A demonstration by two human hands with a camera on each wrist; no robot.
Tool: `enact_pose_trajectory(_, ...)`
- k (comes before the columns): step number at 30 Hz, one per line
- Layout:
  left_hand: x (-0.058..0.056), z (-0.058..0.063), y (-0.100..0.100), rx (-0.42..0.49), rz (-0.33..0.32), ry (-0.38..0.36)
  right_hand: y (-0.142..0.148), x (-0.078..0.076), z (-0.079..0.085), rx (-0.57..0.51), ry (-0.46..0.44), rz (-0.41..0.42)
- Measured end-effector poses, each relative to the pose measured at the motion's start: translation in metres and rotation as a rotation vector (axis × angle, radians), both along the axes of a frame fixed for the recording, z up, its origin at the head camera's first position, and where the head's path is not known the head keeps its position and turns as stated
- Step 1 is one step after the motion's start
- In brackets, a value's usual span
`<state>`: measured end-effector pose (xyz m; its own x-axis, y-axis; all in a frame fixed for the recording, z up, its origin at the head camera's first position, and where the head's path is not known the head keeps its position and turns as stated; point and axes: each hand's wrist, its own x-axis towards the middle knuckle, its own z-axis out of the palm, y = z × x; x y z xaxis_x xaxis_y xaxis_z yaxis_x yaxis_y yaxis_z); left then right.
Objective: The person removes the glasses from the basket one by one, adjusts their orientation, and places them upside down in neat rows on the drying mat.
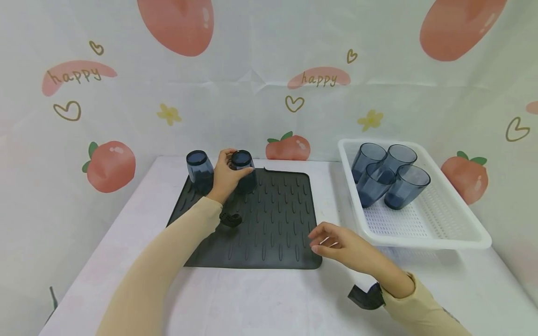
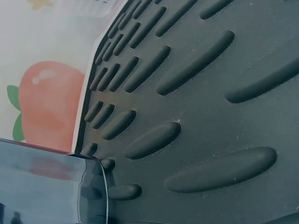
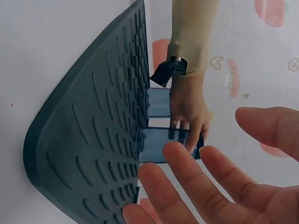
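Note:
In the head view, my left hand point(image 1: 227, 181) grips a blue tinted drinking glass point(image 1: 247, 185), turned upside down at the back of a black ridged drying mat point(image 1: 273, 224). Its rim appears to meet the mat in the right wrist view. Just left of it another upside-down glass point(image 1: 200, 173) stands on the mat. Part of the gripped glass point(image 2: 42, 186) shows low in the left wrist view, its rim close to the ridges. My right hand point(image 1: 346, 247) hovers by the mat's front right corner, fingers loosely bent and holding nothing.
A white plastic basket point(image 1: 454, 242) with a perforated bottom stands at the right. Several blue glasses point(image 1: 374, 184) lean inside its left part, mouths up. Behind the white table point(image 1: 235, 298) hangs a peach-patterned cloth point(image 1: 235, 112).

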<state>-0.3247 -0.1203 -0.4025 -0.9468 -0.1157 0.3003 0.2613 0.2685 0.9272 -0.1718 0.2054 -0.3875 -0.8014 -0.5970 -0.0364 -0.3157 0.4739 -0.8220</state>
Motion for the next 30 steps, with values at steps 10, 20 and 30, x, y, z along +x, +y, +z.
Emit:
enact_pose_trajectory(10,-0.008,-0.005,-0.002,-0.036,-0.010,-0.018,0.000,-0.001,-0.002,-0.014,-0.004,0.007)
enact_pose_trajectory(20,-0.012,-0.009,-0.001,-0.032,-0.029,-0.057,0.000,0.001,-0.001,-0.011,-0.002,0.004)
enact_pose_trajectory(30,-0.012,-0.013,-0.001,0.002,-0.023,-0.028,0.000,0.002,-0.002,-0.010,-0.001,0.004)
